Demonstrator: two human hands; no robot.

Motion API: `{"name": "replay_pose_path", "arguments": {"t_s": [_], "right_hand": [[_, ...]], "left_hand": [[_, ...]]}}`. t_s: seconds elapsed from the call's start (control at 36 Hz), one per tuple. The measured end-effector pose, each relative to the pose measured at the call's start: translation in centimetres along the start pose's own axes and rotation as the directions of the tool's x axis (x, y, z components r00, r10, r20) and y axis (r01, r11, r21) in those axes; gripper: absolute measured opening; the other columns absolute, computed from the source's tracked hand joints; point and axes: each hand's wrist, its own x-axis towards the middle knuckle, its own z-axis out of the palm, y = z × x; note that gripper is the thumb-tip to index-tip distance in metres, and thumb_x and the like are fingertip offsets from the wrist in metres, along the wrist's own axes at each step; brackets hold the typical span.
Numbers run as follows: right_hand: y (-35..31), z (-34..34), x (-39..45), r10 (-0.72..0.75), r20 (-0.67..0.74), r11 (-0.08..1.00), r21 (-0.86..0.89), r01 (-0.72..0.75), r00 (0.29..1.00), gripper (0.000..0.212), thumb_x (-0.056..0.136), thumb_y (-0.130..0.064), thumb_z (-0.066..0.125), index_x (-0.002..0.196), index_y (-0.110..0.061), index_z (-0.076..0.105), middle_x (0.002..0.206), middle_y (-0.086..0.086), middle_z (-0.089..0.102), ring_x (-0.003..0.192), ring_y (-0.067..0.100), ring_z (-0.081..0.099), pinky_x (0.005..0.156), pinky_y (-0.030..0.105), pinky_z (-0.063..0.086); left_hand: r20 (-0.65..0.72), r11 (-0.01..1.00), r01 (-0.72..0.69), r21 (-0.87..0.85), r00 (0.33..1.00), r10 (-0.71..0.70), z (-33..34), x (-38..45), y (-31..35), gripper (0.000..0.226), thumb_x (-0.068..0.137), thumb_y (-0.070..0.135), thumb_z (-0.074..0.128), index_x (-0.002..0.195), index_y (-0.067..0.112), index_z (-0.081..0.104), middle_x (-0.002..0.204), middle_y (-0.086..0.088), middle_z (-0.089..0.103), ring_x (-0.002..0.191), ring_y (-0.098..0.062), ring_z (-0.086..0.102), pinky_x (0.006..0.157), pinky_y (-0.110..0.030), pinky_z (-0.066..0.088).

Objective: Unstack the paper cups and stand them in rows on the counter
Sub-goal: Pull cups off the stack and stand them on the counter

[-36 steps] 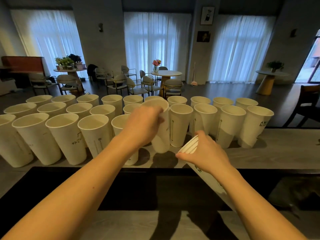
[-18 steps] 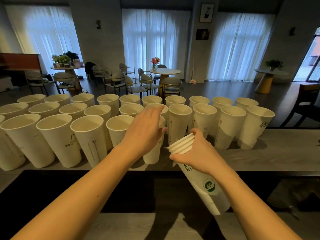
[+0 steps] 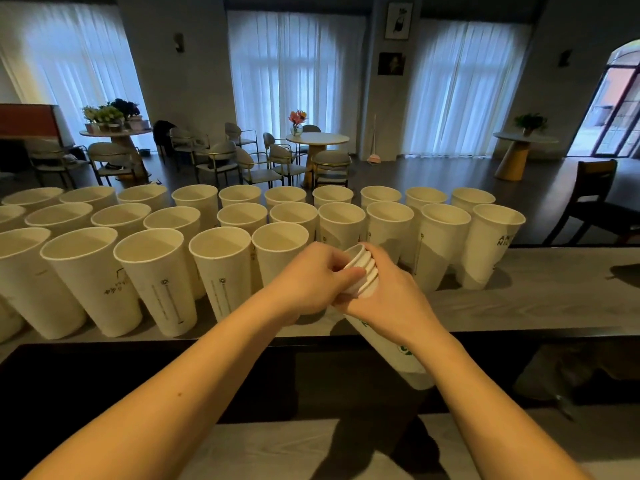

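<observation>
My right hand [image 3: 388, 299] grips a tilted stack of nested white paper cups [image 3: 391, 351], its rims pointing up and away from me. My left hand [image 3: 311, 278] pinches the top rims of that stack [image 3: 362, 268] with thumb and fingers. Several white paper cups stand upright in three rows on the grey counter [image 3: 554, 299]. The front row's nearest-placed cup [image 3: 280, 251] stands just left of my hands.
A dark recessed ledge [image 3: 138, 375] runs below the counter's front edge. Bare counter lies to the right of the cup rows. Beyond the counter are café tables, chairs [image 3: 595, 199] and curtained windows.
My left hand set a single cup down at the right end of the front row, let go, and moved right onto the stack's rims. My right hand raised the stack slightly.
</observation>
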Motion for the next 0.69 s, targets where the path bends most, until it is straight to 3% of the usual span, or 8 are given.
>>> {"name": "replay_pose_path", "arguments": {"t_s": [0.08,0.14,0.19,0.25,0.31,0.47,0.69], "right_hand": [[0.6,-0.6,-0.4,-0.025,-0.037,0.999,-0.031,0.024,0.999,0.073,0.069,-0.059,0.079,0.127,-0.044,0.039,0.115,-0.02,0.057,0.102,0.003,0.058,0.08,0.035,0.055],[1.4,-1.3,-0.7,0.023,-0.025,0.999,-0.032,-0.024,0.999,0.073,0.069,-0.057,0.079,0.127,-0.043,0.037,0.115,-0.02,0.056,0.1,0.003,0.057,0.078,0.034,0.054],[2.5,-2.0,-0.9,0.082,-0.006,0.995,-0.058,-0.082,0.997,0.078,0.068,-0.059,0.079,0.132,-0.04,0.037,0.117,-0.017,0.056,0.102,0.005,0.057,0.079,0.035,0.054],[3.3,-2.6,-0.9,0.153,0.032,0.981,-0.122,-0.148,0.988,0.088,0.067,-0.061,0.077,0.14,-0.035,0.035,0.119,-0.013,0.057,0.105,0.011,0.058,0.08,0.036,0.052],[4.1,-3.0,-1.0,0.236,0.033,0.958,-0.173,-0.227,0.971,0.1,0.065,-0.067,0.074,0.148,-0.032,0.03,0.124,-0.007,0.057,0.107,0.015,0.057,0.083,0.037,0.052],[4.5,-3.7,-1.1,0.312,-0.05,0.935,-0.16,-0.316,0.949,0.103,0.068,-0.069,0.076,0.15,-0.03,0.028,0.132,-0.003,0.054,0.11,0.016,0.052,0.087,0.037,0.051],[3.4,-4.0,-1.6,0.317,-0.051,0.941,-0.107,-0.321,0.947,0.106,0.065,-0.071,0.076,0.15,-0.034,0.026,0.134,-0.005,0.051,0.116,0.017,0.053,0.094,0.043,0.053]], "left_hand": [[-0.081,1.0,0.002,-0.03,0.997,-0.005,-0.5,0.3,1.0,0.016,0.088,0.024,0.069,0.103,0.02,0.073,0.087,0.005,0.072,0.079,-0.006,0.067,0.069,-0.024,0.054],[-0.201,0.991,-0.072,0.113,0.975,0.094,-1.1,0.5,1.8,0.007,0.089,0.029,0.067,0.091,0.023,0.07,0.079,0.005,0.066,0.073,-0.008,0.061,0.065,-0.027,0.05],[-0.327,0.935,-0.14,0.327,0.911,0.251,-1.5,0.4,2.9,0.018,0.091,0.036,0.063,0.078,0.024,0.058,0.069,0.007,0.055,0.063,-0.005,0.05,0.056,-0.023,0.038],[-0.392,0.86,-0.17,0.482,0.835,0.385,-1.6,0.5,3.6,0.019,0.093,0.039,0.058,0.092,0.02,0.062,0.079,0.004,0.063,0.072,-0.011,0.056,0.06,-0.027,0.044],[-0.378,0.79,-0.147,0.596,0.816,0.437,-1.1,0.9,3.8,0.025,0.095,0.038,0.056,0.104,0.016,0.062,0.091,-0.003,0.067,0.084,-0.022,0.061,0.066,-0.034,0.046],[-0.168,0.646,-0.095,0.757,0.928,0.334,1.3,3.2,1.3,0.024,0.095,0.033,0.056,0.111,0.016,0.059,0.101,-0.006,0.067,0.093,-0.024,0.062,0.074,-0.033,0.047],[-0.121,0.644,-0.114,0.756,0.943,0.31,2.1,4.8,-1.3,0.028,0.092,0.033,0.06,0.116,0.017,0.059,0.109,-0.009,0.067,0.102,-0.027,0.062,0.084,-0.04,0.053]]}}
